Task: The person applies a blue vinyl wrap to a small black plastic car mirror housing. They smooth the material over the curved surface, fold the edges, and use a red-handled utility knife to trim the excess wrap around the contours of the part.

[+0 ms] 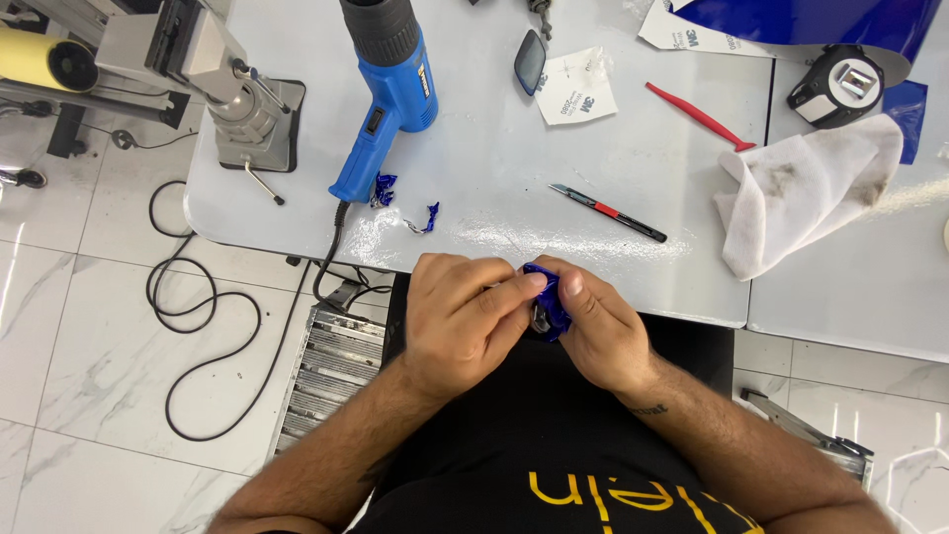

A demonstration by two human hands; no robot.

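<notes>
Blue vinyl film (550, 297) is being worked around a small dark part (540, 318) that both hands are holding together just off the near edge of the white table (514, 148), above the person's lap. The left hand (463, 321) is closing over the part, its thumb pressing flat along the film's top, while the right hand (598, 331) is pinching the wrapped piece from the other side. Judging by this, the film is best kept taut and pressed outward from the middle so no creases are forming. Further out on the table, two blue scraps (405, 203) are lying beside a blue heat gun (390, 94), with a craft knife (608, 213) to the right, a stained white cloth (806, 193) beyond it, and a red squeegee tool (700, 117) farther back.
</notes>
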